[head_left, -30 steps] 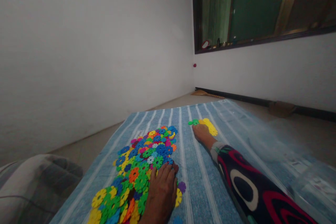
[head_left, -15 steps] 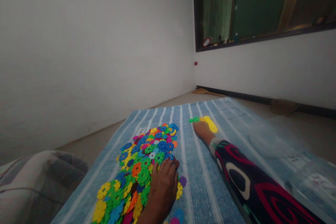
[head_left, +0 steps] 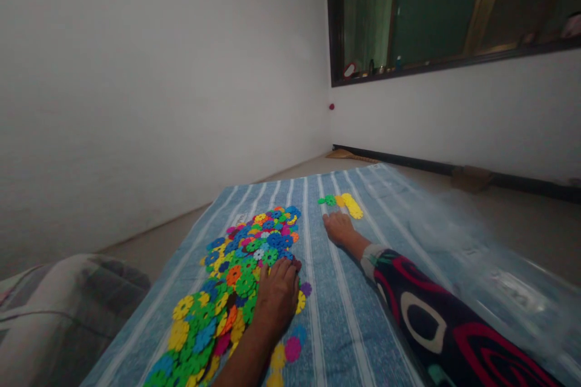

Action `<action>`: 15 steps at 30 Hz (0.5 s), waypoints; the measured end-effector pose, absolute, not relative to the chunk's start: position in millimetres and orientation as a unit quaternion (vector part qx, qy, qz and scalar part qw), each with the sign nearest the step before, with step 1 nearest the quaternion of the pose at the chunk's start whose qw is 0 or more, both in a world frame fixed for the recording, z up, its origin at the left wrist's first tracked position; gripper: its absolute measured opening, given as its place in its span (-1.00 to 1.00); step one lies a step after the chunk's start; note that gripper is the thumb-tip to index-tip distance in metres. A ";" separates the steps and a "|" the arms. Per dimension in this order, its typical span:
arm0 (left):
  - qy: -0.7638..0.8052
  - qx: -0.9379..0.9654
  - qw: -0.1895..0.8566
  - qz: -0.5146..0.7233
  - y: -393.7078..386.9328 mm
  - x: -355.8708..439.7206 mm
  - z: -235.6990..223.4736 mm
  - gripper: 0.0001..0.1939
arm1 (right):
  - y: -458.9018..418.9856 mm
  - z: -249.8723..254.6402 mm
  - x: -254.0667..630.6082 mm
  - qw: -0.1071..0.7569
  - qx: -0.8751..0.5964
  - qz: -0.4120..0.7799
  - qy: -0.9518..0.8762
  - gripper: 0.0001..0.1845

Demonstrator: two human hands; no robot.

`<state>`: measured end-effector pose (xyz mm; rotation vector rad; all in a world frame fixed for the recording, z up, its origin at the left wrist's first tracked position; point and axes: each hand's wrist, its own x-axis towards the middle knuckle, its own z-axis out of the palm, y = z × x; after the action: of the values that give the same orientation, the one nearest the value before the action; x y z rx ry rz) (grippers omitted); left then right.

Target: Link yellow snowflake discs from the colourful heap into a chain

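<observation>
A heap of several flat, flower-shaped plastic discs in many colours lies on a blue striped cloth. My left hand rests palm down on the heap's right edge, fingers flat and slightly apart. My right hand, in a patterned sleeve, lies on the cloth a little short of a small row of joined green, orange and yellow discs; its fingers are stretched forward and do not touch the row.
A clear plastic bag lies on the cloth's right side. White walls meet at a far corner, with a dark-framed window on the right wall. Grey folded fabric sits at the lower left. A broom lies on the floor.
My right hand has drawn back from the small row of discs, leaving it on the cloth. The left hand stays on the heap. The view has shifted slightly.
</observation>
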<state>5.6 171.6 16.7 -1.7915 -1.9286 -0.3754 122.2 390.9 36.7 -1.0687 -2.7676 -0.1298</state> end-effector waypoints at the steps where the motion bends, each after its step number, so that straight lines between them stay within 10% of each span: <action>1: -0.709 -0.654 0.229 -0.131 172.6 6.5 18.7 -0.77 | 384.1 37.4 126.7 0.085 -0.356 -0.037 -0.930 -0.64; 15: -0.758 -0.608 0.181 -0.150 147.5 24.3 32.1 -0.78 | 255.7 27.4 179.6 0.098 -0.272 0.096 -0.952 -0.75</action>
<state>24.3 147.5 32.1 -1.7174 -2.1411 -0.4224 179.6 255.7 27.4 -0.8060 -2.8184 0.2842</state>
